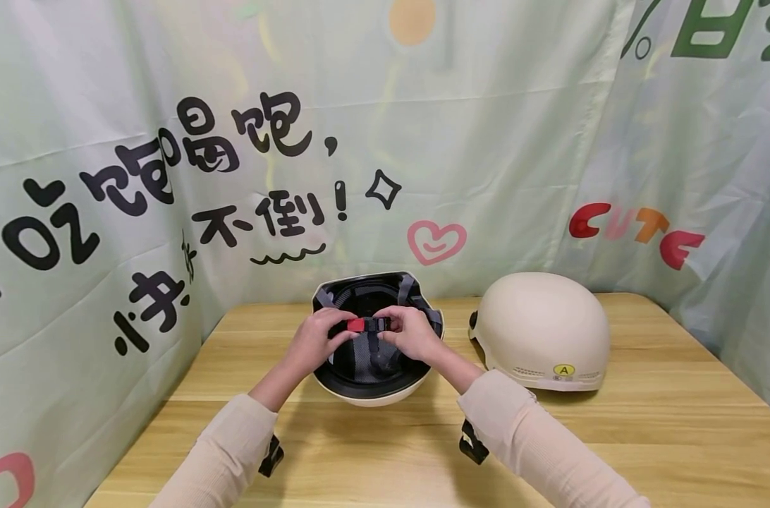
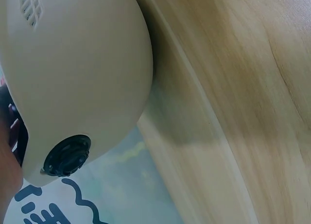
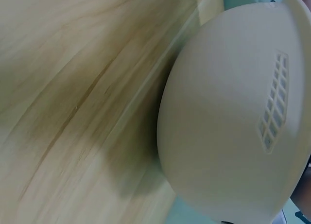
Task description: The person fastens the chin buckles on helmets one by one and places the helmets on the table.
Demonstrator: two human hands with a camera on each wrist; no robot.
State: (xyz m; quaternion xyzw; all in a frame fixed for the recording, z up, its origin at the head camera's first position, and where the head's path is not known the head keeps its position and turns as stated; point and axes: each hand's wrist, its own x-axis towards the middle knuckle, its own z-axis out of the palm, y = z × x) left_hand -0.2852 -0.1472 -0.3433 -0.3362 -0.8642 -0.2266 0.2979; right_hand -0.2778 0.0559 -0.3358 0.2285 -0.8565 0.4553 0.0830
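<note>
An upturned cream helmet (image 1: 379, 401) sits on the table, its black padded inside facing up. Over its opening, a chin strap buckle (image 1: 368, 324) with a red part and a black part is stretched between both hands. My left hand (image 1: 315, 342) pinches the red side between thumb and fingers. On the black side, my right hand (image 1: 417, 335) holds on with thumb and fingertips. In the left wrist view the shell (image 2: 87, 73) shows a black rear dial (image 2: 68, 156). The right wrist view shows the shell's side vent (image 3: 275, 102); the buckle is hidden there.
A second cream helmet (image 1: 544, 328) stands dome up to the right, bearing a yellow round sticker (image 1: 564, 370). Both rest on a wooden table (image 1: 372, 451). A printed cloth (image 1: 499, 141) hangs behind and along the sides. Grey straps (image 1: 407, 288) lie inside the upturned helmet.
</note>
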